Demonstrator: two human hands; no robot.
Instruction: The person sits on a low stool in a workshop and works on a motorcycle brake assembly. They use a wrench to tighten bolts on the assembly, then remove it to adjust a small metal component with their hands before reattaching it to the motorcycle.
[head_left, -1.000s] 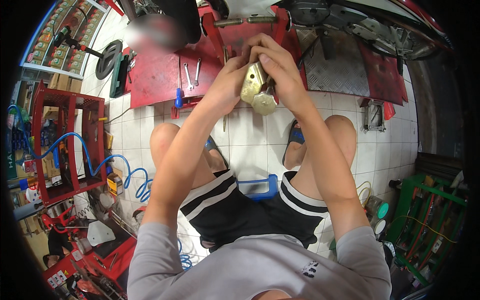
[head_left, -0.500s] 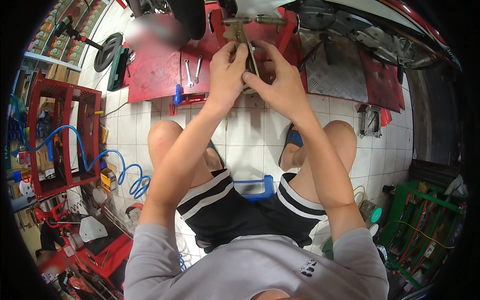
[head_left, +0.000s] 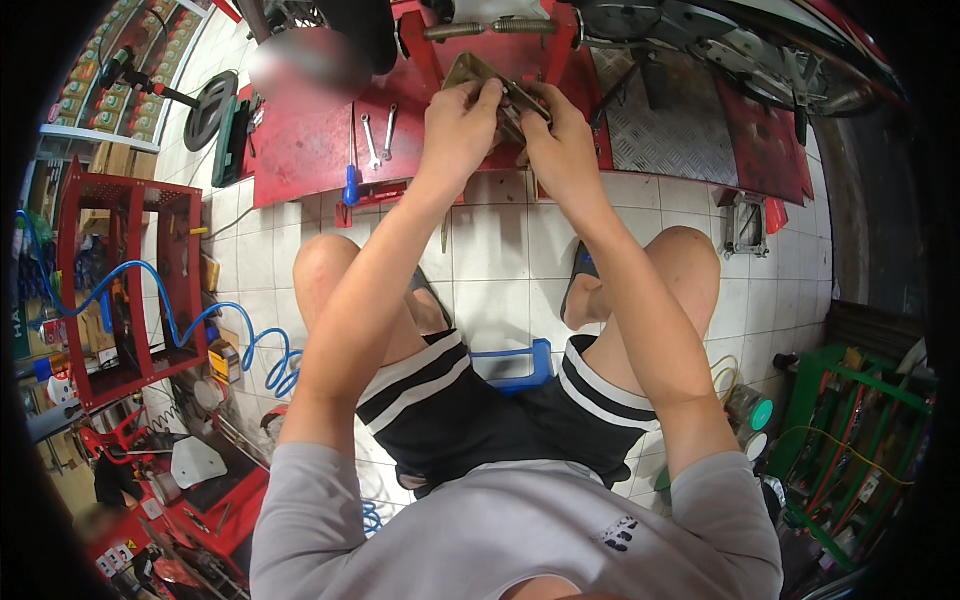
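A flat, brass-coloured metal part with raised edges is held up between my two hands, over the near edge of a red work platform. My left hand grips its left side, thumb on top. The right hand closes on its right side, with thumb and fingers around the edge. Part of its underside and the fingertips beneath are hidden. To the left on the platform lie a blue-handled screwdriver and two wrenches, one wrench beside the other wrench.
A red stand with springs rises just beyond my hands. A motorcycle stands at the far right above a metal tread plate. On the left are a red shelf and a coiled blue hose; a green rack is at right.
The metal part has turned from nearly upright, edge-on, to a slant running down to the right. My hands have turned with it, and the right hand's fingers have closed in.
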